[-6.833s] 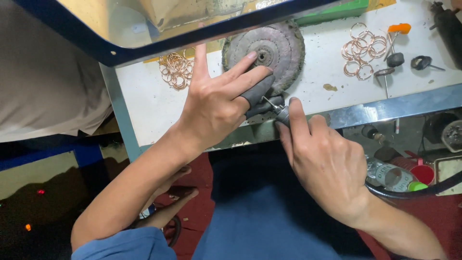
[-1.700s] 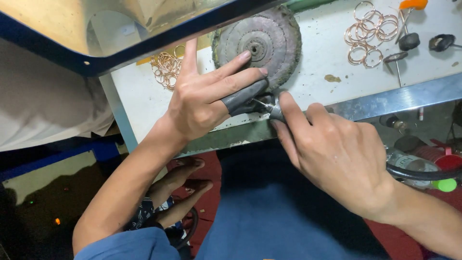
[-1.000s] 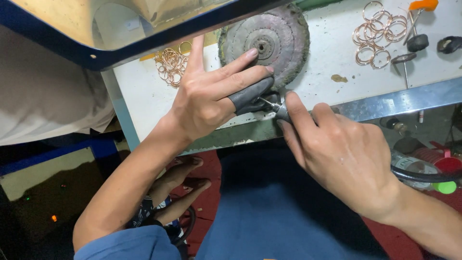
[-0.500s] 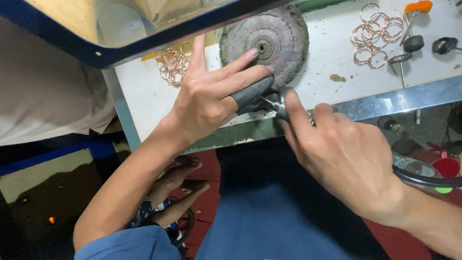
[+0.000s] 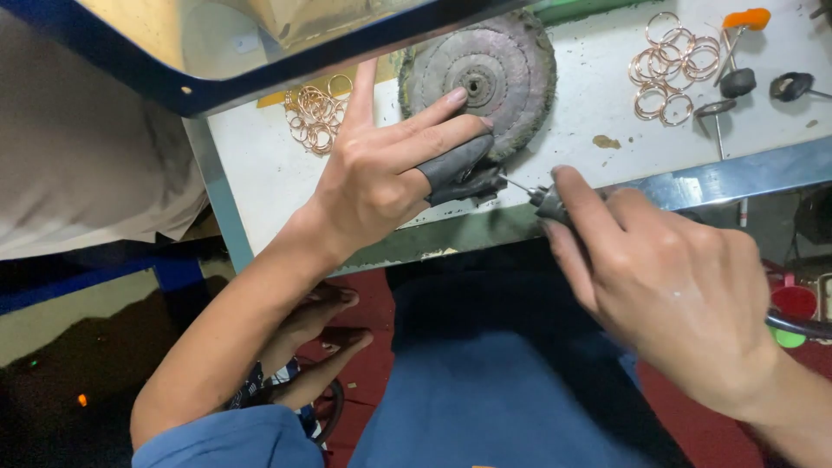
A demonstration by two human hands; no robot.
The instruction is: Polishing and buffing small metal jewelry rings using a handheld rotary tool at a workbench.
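Bright, even light falls on the white worktop (image 5: 607, 130); the lower left of the frame (under the bench) sinks dim, and the right hand (image 5: 667, 295) looks slightly motion-blurred.

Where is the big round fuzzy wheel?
The round wheel lies flat on the white table at the top middle, just beyond the left hand, between two piles of copper rings.
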